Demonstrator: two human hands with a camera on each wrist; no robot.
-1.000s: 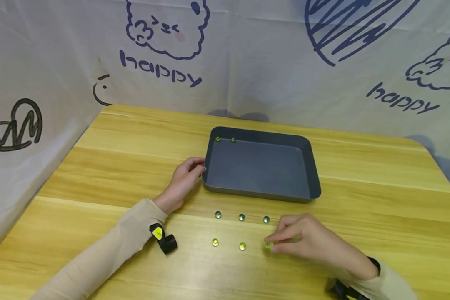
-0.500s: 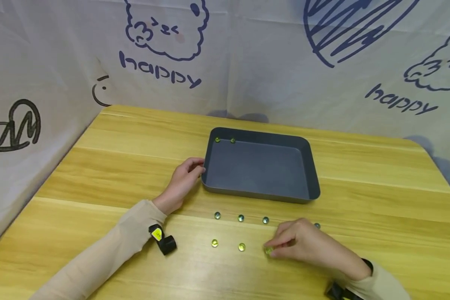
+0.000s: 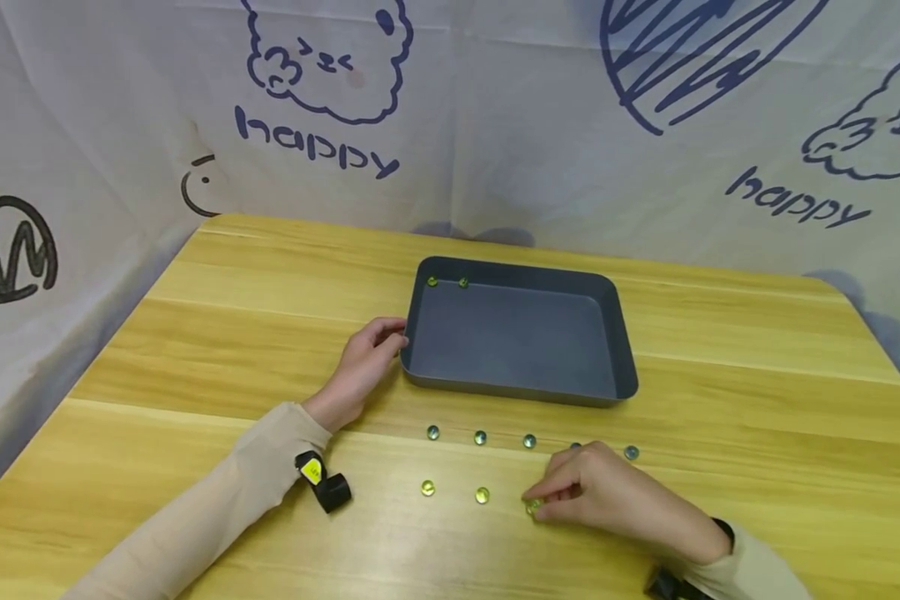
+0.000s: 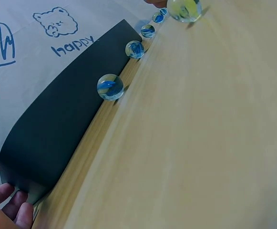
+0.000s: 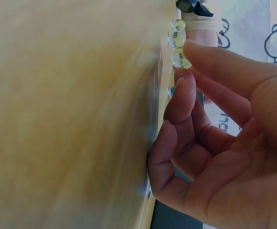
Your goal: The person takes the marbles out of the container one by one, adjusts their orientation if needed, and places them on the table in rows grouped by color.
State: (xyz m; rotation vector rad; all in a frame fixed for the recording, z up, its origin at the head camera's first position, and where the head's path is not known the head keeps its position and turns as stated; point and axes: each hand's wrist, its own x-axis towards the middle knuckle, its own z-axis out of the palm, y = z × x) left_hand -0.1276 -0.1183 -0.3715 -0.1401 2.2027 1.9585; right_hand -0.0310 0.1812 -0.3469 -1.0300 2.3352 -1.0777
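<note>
My right hand [image 3: 615, 500] pinches a yellow-green glass marble [image 3: 532, 506] between thumb and fingertips, low over the table. To its left, two similar yellow marbles [image 3: 482, 496] lie in line. Behind them runs a row of several clear marbles with blue swirls [image 3: 529, 441], one partly covered by the hand. A dark grey rectangular baking tray [image 3: 517, 342] stands farther back, with two yellow marbles [image 3: 432, 282] at its far left corner. My left hand [image 3: 360, 367] grips the tray's left side; in the left wrist view its fingers [image 4: 3, 192] curl at the near corner.
The wooden table [image 3: 210, 317] backs onto a white cloth [image 3: 532, 125] with bear drawings and the word "happy". A black wrist camera [image 3: 333, 492] juts from the left sleeve, and another [image 3: 663, 583] sits at the right wrist.
My right hand has drawn slightly toward the table's near side with the marble, uncovering blue-swirl marbles behind it. The left hand and tray stay in place.
</note>
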